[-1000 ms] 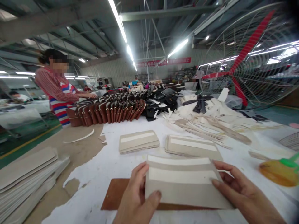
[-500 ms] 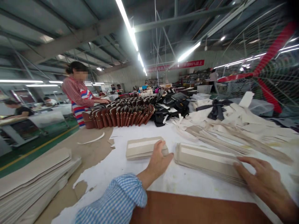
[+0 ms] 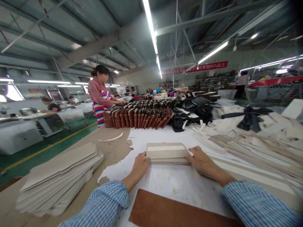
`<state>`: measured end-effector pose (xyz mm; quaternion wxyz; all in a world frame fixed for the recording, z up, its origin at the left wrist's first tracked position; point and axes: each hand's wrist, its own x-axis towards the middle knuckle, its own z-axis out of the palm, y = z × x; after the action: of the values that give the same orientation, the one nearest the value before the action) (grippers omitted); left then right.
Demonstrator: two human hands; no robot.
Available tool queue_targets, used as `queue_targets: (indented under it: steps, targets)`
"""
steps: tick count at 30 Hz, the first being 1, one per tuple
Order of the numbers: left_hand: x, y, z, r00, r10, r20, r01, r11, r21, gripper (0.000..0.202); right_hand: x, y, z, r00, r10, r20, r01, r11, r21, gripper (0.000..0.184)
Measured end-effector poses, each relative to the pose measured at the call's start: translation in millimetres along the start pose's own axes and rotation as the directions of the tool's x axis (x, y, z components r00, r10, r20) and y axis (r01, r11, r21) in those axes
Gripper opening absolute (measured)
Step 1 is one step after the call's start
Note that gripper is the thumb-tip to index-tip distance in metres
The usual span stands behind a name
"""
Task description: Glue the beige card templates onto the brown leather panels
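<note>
A small stack of grey-beige card pieces [image 3: 167, 154] lies on the white sheet in front of me, a white strip across its top piece. My left hand [image 3: 140, 164] grips its left end, fingers curled against the edge. At the opposite end my right hand [image 3: 200, 160] grips the stack, with the thumb side near the corner. Behind my right forearm lies a longer stack of similar pieces [image 3: 255, 178], partly hidden by the arm. Close to me is a flat brown leather-like panel [image 3: 172, 209], cut off by the bottom of the view.
A fanned pile of beige sheets [image 3: 59, 176] lies at left. Rows of brown bags [image 3: 139, 116] stand beyond, with black pieces [image 3: 189, 110] beside them. Pale offcuts [image 3: 267, 134] heap up at right. A co-worker in a striped apron [image 3: 99, 101] stands behind the bags.
My right hand has left the longer stack and moved left to the small stack's right end. My left hand has shifted from its right end to its left end. The view has turned left.
</note>
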<state>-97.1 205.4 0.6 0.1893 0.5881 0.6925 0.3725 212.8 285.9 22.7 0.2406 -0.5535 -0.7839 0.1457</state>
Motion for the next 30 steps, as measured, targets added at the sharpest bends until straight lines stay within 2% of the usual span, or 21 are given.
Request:
queue_targets:
  steps: [3,7,12,17,22,24,26,28,30]
  targets:
    - [-2,-1,3.3,1.000,0.001,0.031,-0.001,1.000,0.004,0.039,9,1,9,0.998,0.058,0.036,-0.058,0.998,-0.001,0.022]
    - [-5,0,4.9,0.999,0.002,0.053,-0.001,1.000,-0.012,0.034,7,1,7,0.988,0.142,0.056,-0.147,0.985,0.089,0.024]
    - [-10,5,3.9,0.999,-0.001,0.040,0.005,0.996,-0.087,0.032,6,1,3,0.970,0.242,-0.033,-0.221,0.927,0.302,0.023]
    - [-10,7,2.0,0.997,-0.074,-0.006,0.072,0.979,-0.192,0.032,11,-7,3,0.950,0.295,-0.100,-0.207,0.839,0.503,0.031]
    - [-4,14,-5.6,0.971,-0.189,-0.147,0.133,0.936,-0.327,0.034,9,-34,2,0.954,0.270,-0.127,-0.101,0.692,0.715,0.041]
    - [-7,21,-15.1,0.959,-0.221,-0.175,0.141,0.914,-0.380,0.033,-5,-46,-7,0.959,0.251,-0.129,-0.068,0.650,0.757,0.046]
    - [-21,30,-27.4,0.959,-0.230,-0.163,0.143,0.894,-0.424,0.032,-30,-53,-21,0.961,0.250,-0.120,-0.064,0.620,0.782,0.052]
    - [-47,40,-39.7,0.970,-0.215,-0.117,0.139,0.878,-0.457,0.031,-66,-50,-36,0.957,0.268,-0.109,-0.082,0.614,0.785,0.055]
    - [-84,49,-49.8,0.981,-0.187,-0.046,0.143,0.867,-0.477,0.034,-109,-36,-49,0.947,0.305,-0.101,-0.135,0.663,0.737,0.053]
